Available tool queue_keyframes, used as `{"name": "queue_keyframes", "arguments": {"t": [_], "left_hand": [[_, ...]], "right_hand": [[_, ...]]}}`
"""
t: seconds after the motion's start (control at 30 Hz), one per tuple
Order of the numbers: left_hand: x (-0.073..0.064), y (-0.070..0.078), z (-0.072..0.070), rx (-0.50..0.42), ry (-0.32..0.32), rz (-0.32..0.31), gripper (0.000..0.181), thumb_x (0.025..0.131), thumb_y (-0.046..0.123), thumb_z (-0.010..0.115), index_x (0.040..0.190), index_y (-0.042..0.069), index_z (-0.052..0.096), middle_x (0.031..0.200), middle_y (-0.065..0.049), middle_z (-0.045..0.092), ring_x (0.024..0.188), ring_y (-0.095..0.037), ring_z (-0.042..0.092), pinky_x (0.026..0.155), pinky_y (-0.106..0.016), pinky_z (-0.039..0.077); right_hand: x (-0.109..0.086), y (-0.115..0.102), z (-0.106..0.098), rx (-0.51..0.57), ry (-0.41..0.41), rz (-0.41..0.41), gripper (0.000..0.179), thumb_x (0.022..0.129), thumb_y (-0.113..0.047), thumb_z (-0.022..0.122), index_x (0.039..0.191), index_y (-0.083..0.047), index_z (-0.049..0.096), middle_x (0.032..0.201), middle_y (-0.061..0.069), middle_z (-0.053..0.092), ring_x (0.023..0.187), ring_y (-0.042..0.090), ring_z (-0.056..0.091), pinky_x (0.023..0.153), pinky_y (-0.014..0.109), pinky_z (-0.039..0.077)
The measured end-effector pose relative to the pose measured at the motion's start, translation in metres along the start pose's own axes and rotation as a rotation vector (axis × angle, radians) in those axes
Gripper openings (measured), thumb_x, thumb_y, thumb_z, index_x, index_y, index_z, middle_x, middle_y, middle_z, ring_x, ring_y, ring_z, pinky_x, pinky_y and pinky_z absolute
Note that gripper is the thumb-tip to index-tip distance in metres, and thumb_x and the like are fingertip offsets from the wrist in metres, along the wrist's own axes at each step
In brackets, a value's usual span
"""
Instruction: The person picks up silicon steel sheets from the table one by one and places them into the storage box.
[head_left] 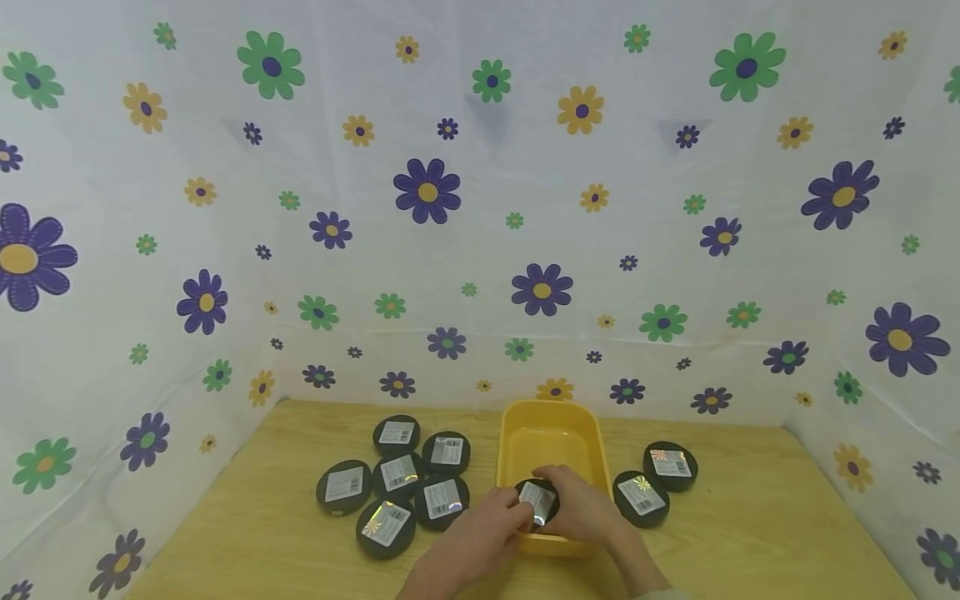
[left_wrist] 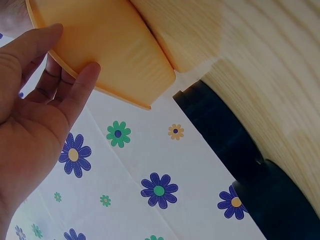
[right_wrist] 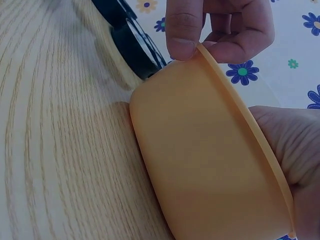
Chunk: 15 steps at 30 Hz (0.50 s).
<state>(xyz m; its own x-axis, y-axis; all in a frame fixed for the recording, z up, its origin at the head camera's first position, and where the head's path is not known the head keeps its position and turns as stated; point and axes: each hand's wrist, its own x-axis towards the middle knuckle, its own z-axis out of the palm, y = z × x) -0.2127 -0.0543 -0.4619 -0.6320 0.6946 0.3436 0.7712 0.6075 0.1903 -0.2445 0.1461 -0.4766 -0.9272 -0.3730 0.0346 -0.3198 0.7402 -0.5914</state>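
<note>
A flat round black container (head_left: 537,498) with a silvery label is between both hands, over the near end of the yellow plastic bin (head_left: 551,454). My right hand (head_left: 583,504) grips its right edge, fingers curled round the far side. At its left edge, my left hand (head_left: 491,523) holds it with curled fingers overlapping the label. In the left wrist view, the thumb and fingers of the left hand (left_wrist: 40,105) lie close to the bin's rim. The right wrist view shows the right hand (right_wrist: 287,140) beyond the rim. The container is hidden in both wrist views.
Several matching black containers (head_left: 399,475) lie in a cluster left of the bin. Two more stand to its right, one black container (head_left: 641,498) nearer and one black container (head_left: 671,466) farther. A flower-print sheet (head_left: 487,250) encloses the wooden table (head_left: 300,554) at back and sides.
</note>
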Motion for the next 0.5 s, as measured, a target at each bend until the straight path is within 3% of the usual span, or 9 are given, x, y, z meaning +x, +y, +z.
{"name": "queue_keyframes", "arguments": {"t": [0.27, 0.5], "left_hand": [[0.0010, 0.0025, -0.0022, -0.001, -0.026, -0.018, 0.024, 0.081, 0.005, 0.075, 0.086, 0.021, 0.057, 0.088, 0.007, 0.052, 0.081, -0.009, 0.049, 0.068, -0.017, 0.043], [0.0006, 0.0030, -0.0017, 0.009, -0.011, -0.013, 0.025, 0.080, 0.005, 0.075, 0.086, 0.021, 0.057, 0.087, 0.007, 0.052, 0.081, -0.010, 0.050, 0.065, -0.017, 0.043]], "right_hand": [[0.0007, 0.0000, 0.0005, 0.001, -0.007, -0.005, 0.073, 0.071, -0.030, 0.089, 0.131, -0.005, 0.057, 0.125, 0.013, 0.060, 0.103, 0.023, 0.058, 0.089, 0.047, 0.050], [0.0013, 0.0015, -0.0003, 0.025, -0.027, -0.030, 0.072, 0.072, -0.028, 0.089, 0.131, -0.003, 0.057, 0.126, 0.014, 0.060, 0.106, 0.025, 0.058, 0.093, 0.049, 0.049]]}}
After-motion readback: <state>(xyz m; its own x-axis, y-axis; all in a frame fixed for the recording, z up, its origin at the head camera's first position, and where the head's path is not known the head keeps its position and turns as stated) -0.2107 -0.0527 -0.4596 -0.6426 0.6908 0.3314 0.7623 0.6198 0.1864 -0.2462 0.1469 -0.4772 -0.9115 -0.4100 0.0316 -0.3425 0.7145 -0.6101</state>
